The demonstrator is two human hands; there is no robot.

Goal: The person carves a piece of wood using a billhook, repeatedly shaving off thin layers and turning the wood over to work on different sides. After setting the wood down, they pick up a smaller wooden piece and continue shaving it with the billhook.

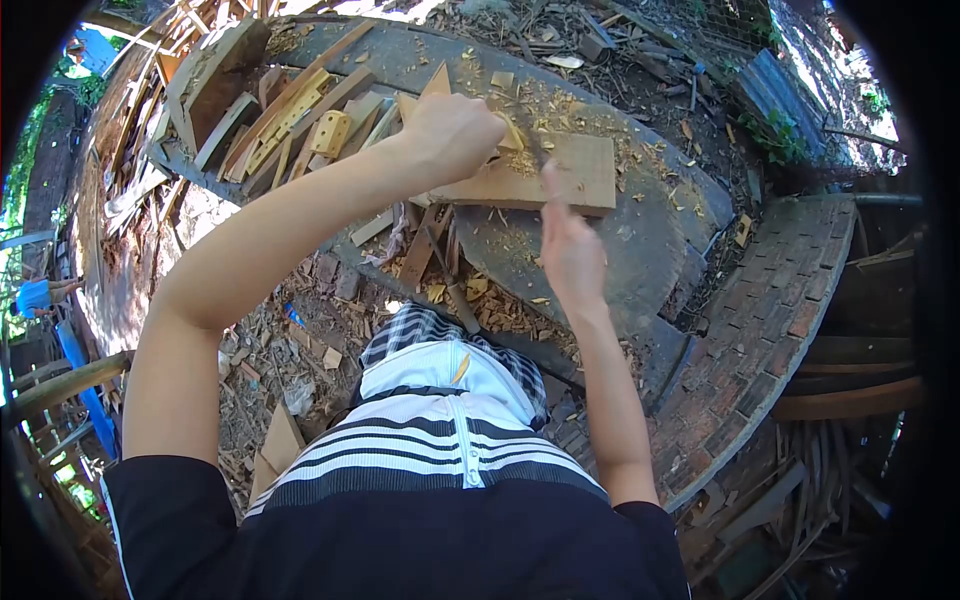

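A flat wooden board (pixel 580 172) lies on a grey concrete slab (pixel 640 250), strewn with shavings. My left hand (pixel 455 128) is closed in a fist over the board's left end, and a pale piece of wood (pixel 511 138) sticks out from under its fingers. My right hand (pixel 568 245) is at the board's near edge, gripping a thin dark tool (pixel 538 158) whose tip points up onto the board. What lies under the left fist is hidden.
Several cut wooden strips and blocks (pixel 300 120) are piled at the slab's left end. Wood chips (pixel 470 290) litter the ground below it. A curved brick wall (pixel 780 320) runs on the right. A person in blue (pixel 40 295) is far off at the left.
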